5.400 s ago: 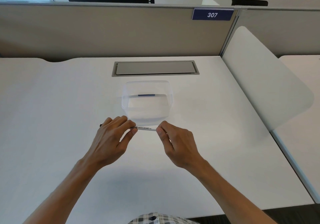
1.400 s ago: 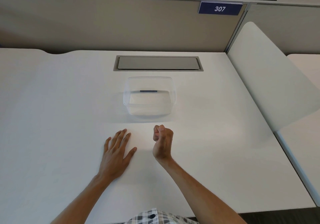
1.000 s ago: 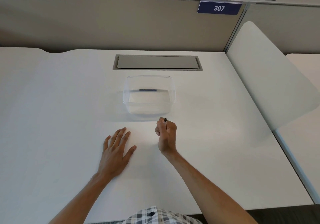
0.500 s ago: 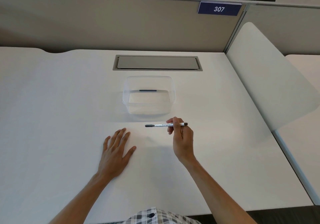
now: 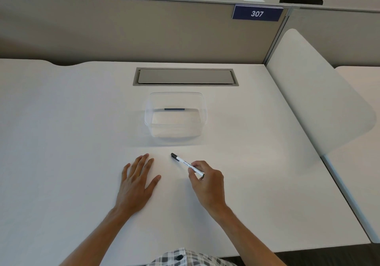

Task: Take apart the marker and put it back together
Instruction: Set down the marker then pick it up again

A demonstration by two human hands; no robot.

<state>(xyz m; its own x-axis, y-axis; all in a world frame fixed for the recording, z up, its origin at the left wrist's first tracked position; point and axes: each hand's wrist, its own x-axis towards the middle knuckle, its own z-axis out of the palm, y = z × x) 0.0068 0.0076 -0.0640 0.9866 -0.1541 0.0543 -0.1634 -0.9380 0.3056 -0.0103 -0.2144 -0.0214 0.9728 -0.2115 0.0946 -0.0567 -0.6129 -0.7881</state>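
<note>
The right hand (image 5: 207, 183) held the marker (image 5: 186, 164) pinched between thumb and fingertips near its rear end, the other fingers curled in under the barrel. From that pinch the marker ran out toward about ten o'clock, so its long axis lay on a ten-to-four line across the desk (image 5: 72, 132). The black capped end (image 5: 174, 155) was the far one, up and to the left; a short dark tip showed just past the knuckles at the four o'clock end. Whether the barrel rested on the desk or hung just above it could not be told from this view.

The left hand (image 5: 136, 181) lay flat and empty on the desk, palm down, fingers spread and pointing to roughly one o'clock. It sat at nine o'clock from the grip, near it but not touching the marker. Its fingertips were the part closest to the capped end, which lay just beyond them toward two o'clock.

That looked like the relation the next move would turn on: the cap pointed toward the free hand's side, so the left hand was the nearer one to take it and pull along the ten o'clock line while the right held the barrel.

Farther out at twelve o'clock stood a clear plastic container (image 5: 202, 109), well apart from the marker, with a thin dark strip (image 5: 174, 109) visible at its far wall.
</note>
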